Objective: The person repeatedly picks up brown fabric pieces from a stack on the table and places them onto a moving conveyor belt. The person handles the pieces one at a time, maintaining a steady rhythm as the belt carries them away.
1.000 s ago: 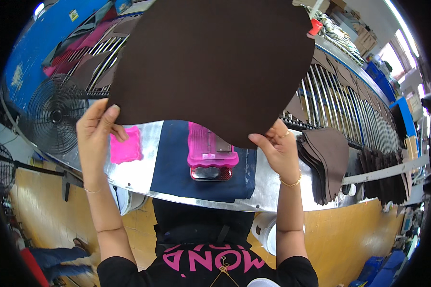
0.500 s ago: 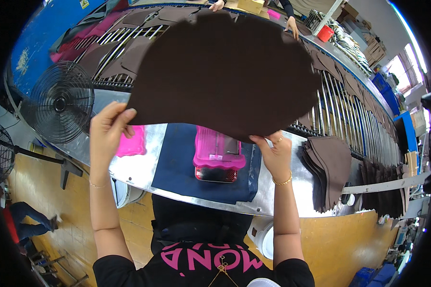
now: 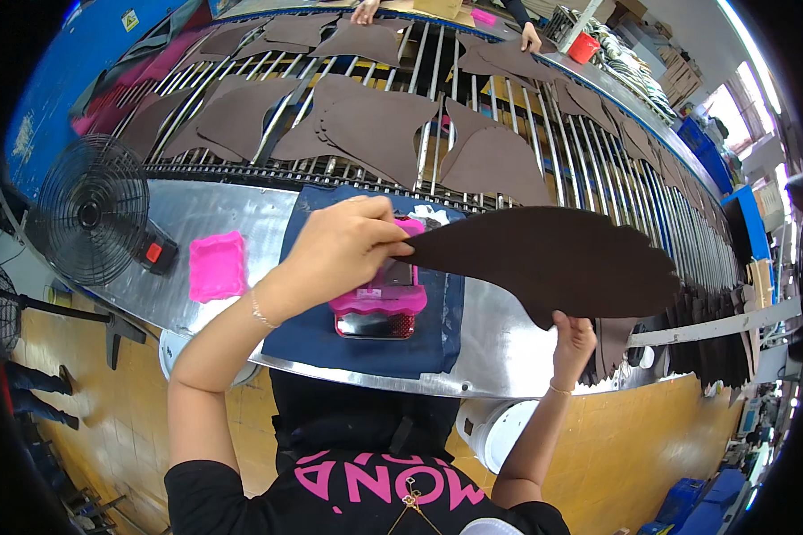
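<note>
A dark brown flat cut piece (image 3: pixel 553 259), with a scalloped far right edge, is stretched between my two hands. My left hand (image 3: pixel 352 245) pinches its narrow left end above the pink tray. Under its lower right side, my right hand (image 3: pixel 575 346) grips the edge between thumb and fingers. The pink wavy-rimmed tray (image 3: pixel 379 300) sits on a dark blue cloth (image 3: pixel 357 352), partly covered by my left hand. Beneath the tray shows a red and silver box-like thing (image 3: pixel 375 325). A stack of brown pieces (image 3: pixel 614 343) lies partly hidden under the held piece.
A slatted conveyor (image 3: pixel 428 143) carrying brown pieces (image 3: pixel 366 120) runs behind the metal table (image 3: pixel 178 209). A black fan (image 3: pixel 89 214) and a pink dish (image 3: pixel 217 267) are at left. Another person's hands (image 3: pixel 531 38) work across the conveyor. A pale bar (image 3: pixel 714 327) juts in at right.
The brown piece has come down and to the right, uncovering the conveyor. My left hand has moved right across the tray; my right hand has moved right and lower.
</note>
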Demonstrator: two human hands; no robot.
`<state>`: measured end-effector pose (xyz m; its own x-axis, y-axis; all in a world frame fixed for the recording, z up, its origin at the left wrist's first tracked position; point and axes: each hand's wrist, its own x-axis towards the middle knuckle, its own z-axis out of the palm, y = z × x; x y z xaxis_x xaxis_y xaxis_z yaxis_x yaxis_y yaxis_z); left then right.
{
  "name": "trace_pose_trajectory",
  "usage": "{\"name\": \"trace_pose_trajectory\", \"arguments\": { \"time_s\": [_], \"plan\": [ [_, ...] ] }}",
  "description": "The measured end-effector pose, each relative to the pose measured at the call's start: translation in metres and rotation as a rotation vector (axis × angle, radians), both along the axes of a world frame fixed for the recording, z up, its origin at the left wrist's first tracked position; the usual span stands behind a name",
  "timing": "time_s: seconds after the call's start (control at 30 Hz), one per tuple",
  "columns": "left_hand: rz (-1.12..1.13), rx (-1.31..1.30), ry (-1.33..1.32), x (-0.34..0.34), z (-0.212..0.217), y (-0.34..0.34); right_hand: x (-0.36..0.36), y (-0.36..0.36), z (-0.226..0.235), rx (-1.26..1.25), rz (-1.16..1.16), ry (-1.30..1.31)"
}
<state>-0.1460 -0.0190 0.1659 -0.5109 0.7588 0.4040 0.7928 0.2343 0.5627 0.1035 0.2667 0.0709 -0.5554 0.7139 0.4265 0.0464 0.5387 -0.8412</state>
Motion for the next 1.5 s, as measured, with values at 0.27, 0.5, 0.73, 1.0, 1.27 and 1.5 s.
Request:
{"name": "trace_pose_trajectory", "arguments": {
  "time_s": [0.27,0.5,0.73,1.0,1.27,1.5],
  "plan": [
    [-0.286,0.077,0.254,-0.014,0.033,0.090,0.039,0.027,0.036,0.062,-0.071,-0.068],
    [-0.182,0.316,0.673,-0.038,0.104,0.174,0.019,0.039,0.091,0.074,-0.194,0.089],
    [-0.050,0.261,0.935,-0.056,0.118,0.192,-0.030,0.032,0.101,-0.191,0.015,-0.066],
    [-0.084,0.593,0.615,-0.047,0.153,0.099,-0.136,0.036,0.024,-0.680,0.242,0.340],
    [0.215,0.257,0.269,-0.023,0.098,-0.070,-0.243,0.062,-0.018,-0.862,0.223,0.374],
    [0.522,0.291,-0.164,-0.006,0.021,-0.162,-0.306,0.086,-0.053,-1.085,0.059,0.444]
  ]
}}
